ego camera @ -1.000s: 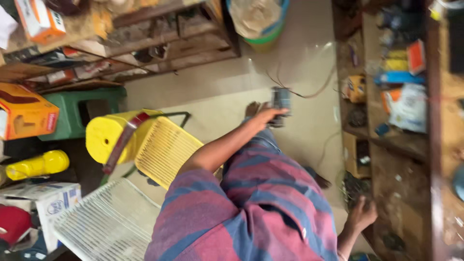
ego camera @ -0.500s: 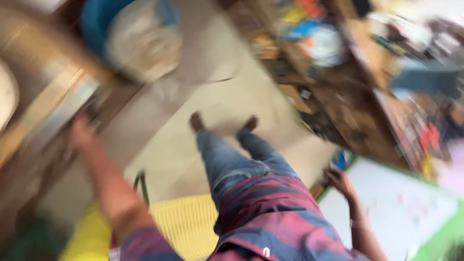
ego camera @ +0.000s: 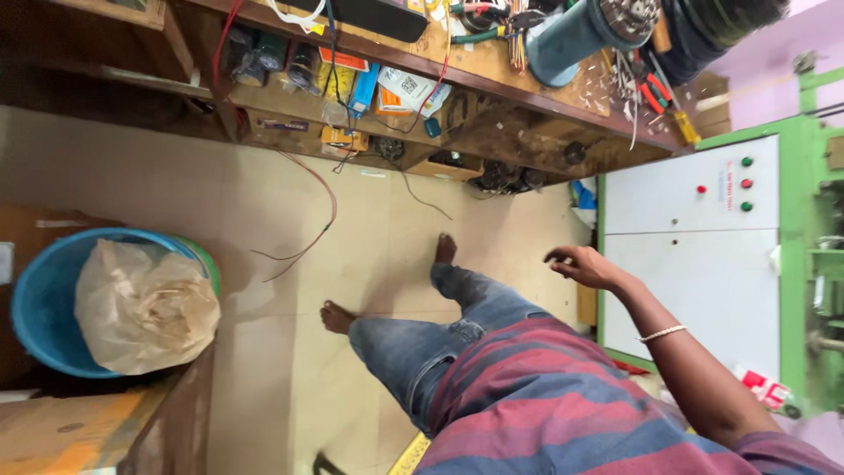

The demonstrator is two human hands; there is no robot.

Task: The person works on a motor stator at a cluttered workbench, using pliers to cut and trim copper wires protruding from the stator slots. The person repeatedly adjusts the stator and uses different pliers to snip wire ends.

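Since a half-second back, view has swung — workbench (ego camera: 492, 84) now fills the top. Right hand (ego camera: 585, 266) hangs empty, fingers loosely curled, near the white cabinet (ego camera: 686, 264) below the bench's end; blue tub (ego camera: 40, 308) sits well apart. Left hand — out of sight.

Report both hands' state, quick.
Right hand: open, fingers loosely curled, holding nothing, in the air in front of the white cabinet.
Left hand: not in view.
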